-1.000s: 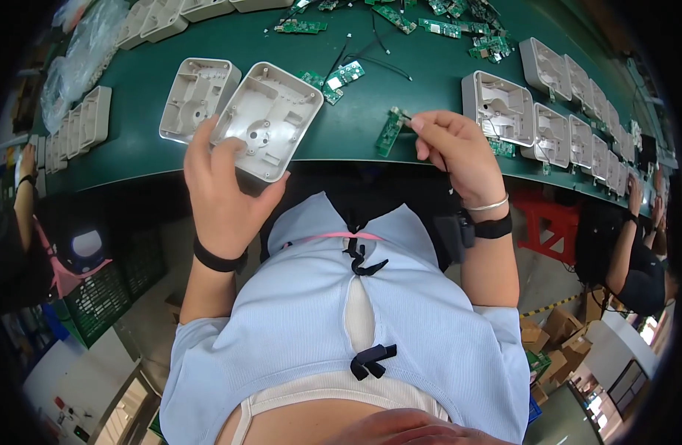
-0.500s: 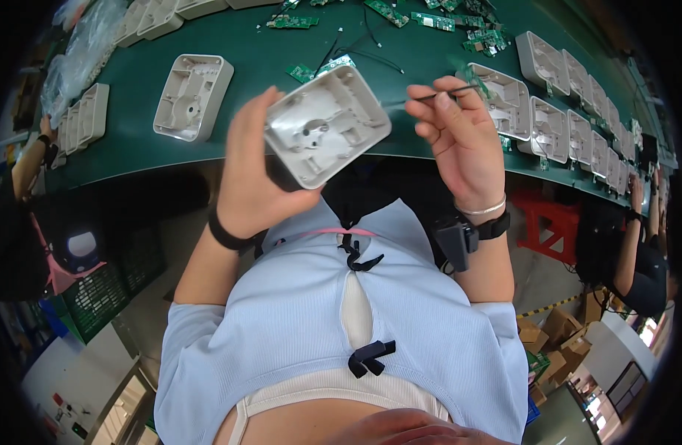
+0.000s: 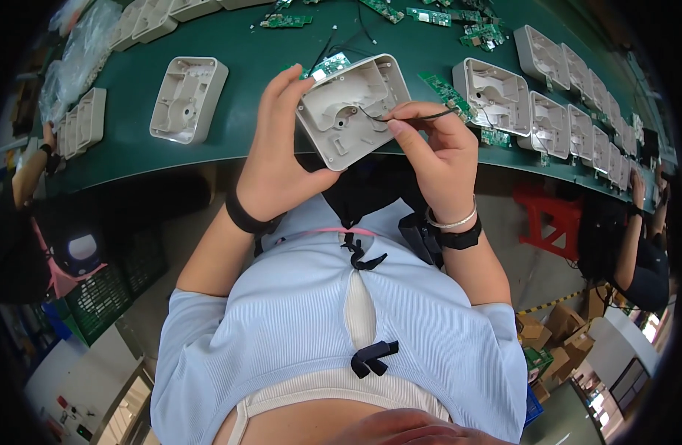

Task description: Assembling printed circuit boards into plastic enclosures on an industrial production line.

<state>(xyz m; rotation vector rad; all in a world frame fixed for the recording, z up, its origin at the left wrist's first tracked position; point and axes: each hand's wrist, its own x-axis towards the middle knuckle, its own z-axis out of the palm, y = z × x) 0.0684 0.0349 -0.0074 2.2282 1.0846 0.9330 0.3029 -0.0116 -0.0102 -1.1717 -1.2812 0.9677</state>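
My left hand (image 3: 281, 159) grips a light grey plastic housing (image 3: 333, 141) by its left side, tilted so its open inside faces me. Between the thumb and fingers of my right hand (image 3: 437, 156) a thin black cable (image 3: 372, 117) is pinched, its end reaching into the housing near the round hole. From that hand the cable runs on to a green circuit board (image 3: 446, 96), which hangs just beyond my fingers. Behind the housing, another circuit board (image 3: 330, 67) with black wires lies on the table.
On the green table (image 3: 259, 81) an open housing (image 3: 189, 100) lies to the left. Several housings with boards and wires stand in rows at the right, one of them (image 3: 493, 96) nearest. Loose circuit boards (image 3: 482, 35) lie at the back. A plastic bag (image 3: 81, 63) is far left; co-workers' arms show at both sides.
My right hand has moved left, bringing the cable's end into the housing. The housing has turned and shifted a little right in my left hand.
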